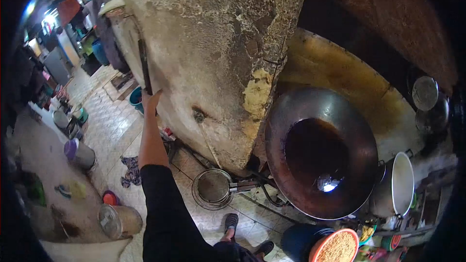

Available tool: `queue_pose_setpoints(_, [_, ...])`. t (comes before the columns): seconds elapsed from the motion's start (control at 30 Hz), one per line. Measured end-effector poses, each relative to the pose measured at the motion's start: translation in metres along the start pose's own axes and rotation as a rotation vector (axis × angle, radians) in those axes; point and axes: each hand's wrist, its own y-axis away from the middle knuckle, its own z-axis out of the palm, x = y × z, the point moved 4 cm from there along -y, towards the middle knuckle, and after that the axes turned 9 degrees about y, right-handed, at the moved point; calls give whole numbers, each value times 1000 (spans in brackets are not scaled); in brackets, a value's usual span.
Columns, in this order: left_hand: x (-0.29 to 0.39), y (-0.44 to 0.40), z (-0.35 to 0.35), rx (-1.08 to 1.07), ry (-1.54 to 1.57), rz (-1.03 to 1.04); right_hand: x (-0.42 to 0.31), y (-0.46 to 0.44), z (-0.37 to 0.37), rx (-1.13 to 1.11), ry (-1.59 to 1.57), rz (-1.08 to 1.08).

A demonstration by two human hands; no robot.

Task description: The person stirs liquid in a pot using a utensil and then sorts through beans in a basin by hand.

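Observation:
My left hand (152, 99) is stretched far out on the left, beside a stained, plastered wall (194, 53). Its fingers appear closed around the lower end of a dark, narrow stick (143, 65), which runs up along the wall. The kind of tool cannot be made out. A black sleeve covers my upper arm. My right hand is out of view. To the right, a large wok (320, 99) holds dark liquid with a bright reflection. A round wire strainer (213, 187) with a long handle is below the wall's corner.
An orange-rimmed basin (313, 254) of pale yellow pieces stands by a dark blue bucket (301, 240), near my feet. A deep metal pot (403, 184) is right of the wok. Lidded buckets (119, 221) line the left side of the tiled floor (114, 111). A patterned cloth (131, 171) lies there.

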Motion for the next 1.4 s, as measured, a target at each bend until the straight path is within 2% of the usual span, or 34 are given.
queue_pose_setpoints(0.03, [-6, -2, 9, -28, -9, 10, 18, 2, 12, -16, -4, 6])
queue_pose_setpoints(0.13, [-38, 6, 22, 227, 154, 230, 63, -20, 36, -63, -1, -119])
queue_pose_setpoints(0.17, [-25, 25, 17, 308, 319, 317, 13, 4, 35, -22, 161, -161])
queue_pose_setpoints(0.2, [-36, 22, 18, 334, 214, 315, 7, -10, 42, -20, 192, -300])
queue_pose_setpoints(0.23, [-30, 27, 13, 215, 228, 192, -8, -19, 46, 48, 223, -610])
queue_pose_setpoints(0.27, [-20, 31, 7, 202, 418, 311, -56, 5, 36, 142, 305, -402])
queue_pose_setpoints(0.3, [-30, 23, -3, 275, 79, 251, -68, -3, 41, 266, 385, -426])
queue_pose_setpoints(0.33, [1, 49, -19, 316, 36, 302, -109, 23, 32, 239, 258, -538])
queue_pose_setpoints(0.37, [31, 80, -30, 444, 9, 470, -135, 39, 28, 256, 213, -448])
queue_pose_setpoints(0.4, [55, 102, -42, 380, 39, 384, -163, 63, 20, 261, 129, -399])
queue_pose_setpoints(0.43, [77, 122, -55, 395, 36, 515, -175, 71, 17, 269, 168, -441])
queue_pose_setpoints(0.47, [118, 169, -72, 306, 196, 562, -186, 79, 20, 229, 156, -537])
queue_pose_setpoints(0.53, [138, 233, -69, 97, 217, 676, -206, 111, 14, 241, 0, -616])
queue_pose_setpoints(0.57, [154, 293, -65, -108, 258, 626, -221, 138, 9, 116, -141, -650])
queue_pose_setpoints(0.6, [176, 372, -59, -305, 302, 568, -233, 169, 0, 6, -291, -800])
queue_pose_setpoints(0.63, [197, 456, -52, -463, 360, 613, -241, 210, -17, 55, -281, -877])
queue_pose_setpoints(0.67, [226, 548, -56, -830, 497, 222, -233, 217, -19, 45, -437, -950])
queue_pose_setpoints(0.73, [222, 695, -46, -1026, 565, 700, -202, 252, -38, 4, -770, -1066])
queue_pose_setpoints(0.8, [207, 835, -62, -1292, 651, 482, -138, 211, -44, 38, -1140, -1137])
queue_pose_setpoints(0.83, [200, 904, -70, -1405, 677, 357, -86, 189, -55, 380, -1082, -1012])
queue_pose_setpoints(0.87, [202, 953, -75, -1534, 914, 261, -44, 223, -74, 575, -1040, -880])
queue_pose_setpoints(0.9, [201, 990, -80, -1514, 922, 245, -3, 262, -94, 749, -991, -721])
queue_pose_setpoints(0.93, [208, 1021, -84, -1691, 878, 266, 31, 280, -105, 843, -1213, -813])
queue_pose_setpoints(0.97, [215, 1051, -88, -1865, 820, 291, 79, 277, -108, 930, -1149, -712])
queue_pose_setpoints(1.0, [232, 1067, -100, -1956, 709, 596, 116, 292, -118, 1058, -1108, -633])
queue_pose_setpoints(1.03, [241, 1082, -106, -2018, 631, 708, 153, 294, -126, 965, -1240, -517])
queue_pose_setpoints(1.07, [244, 1097, -105, -1981, 632, 824, 177, 312, -140, 918, -1331, -364])
queue_pose_setpoints(1.13, [254, 1113, -95, -1900, 540, 948, 242, 306, -166, 1004, -1265, -348])
queue_pose_setpoints(1.2, [238, 1130, -58, -1783, 469, 959, 275, 319, -194, 1066, -1211, -338])
queue_pose_setpoints(1.27, [215, 1135, -12, -1656, 417, 847, 305, 311, -219, 1124, -1170, -313])
queue_pose_setpoints(1.3, [202, 1134, 9, -1558, 345, 835, 311, 312, -234, 1073, -1260, -341])
queue_pose_setpoints(1.33, [187, 1128, 30, -1353, 216, 965, 318, 309, -248, 1061, -1363, -376])
queue_pose_setpoints(1.37, [171, 1120, 54, -1188, 142, 939, 328, 302, -259, 1086, -1344, -395])
queue_pose_setpoints(1.4, [174, 1103, 63, -1228, -50, 644, 333, 295, -274, 1115, -1327, -428])
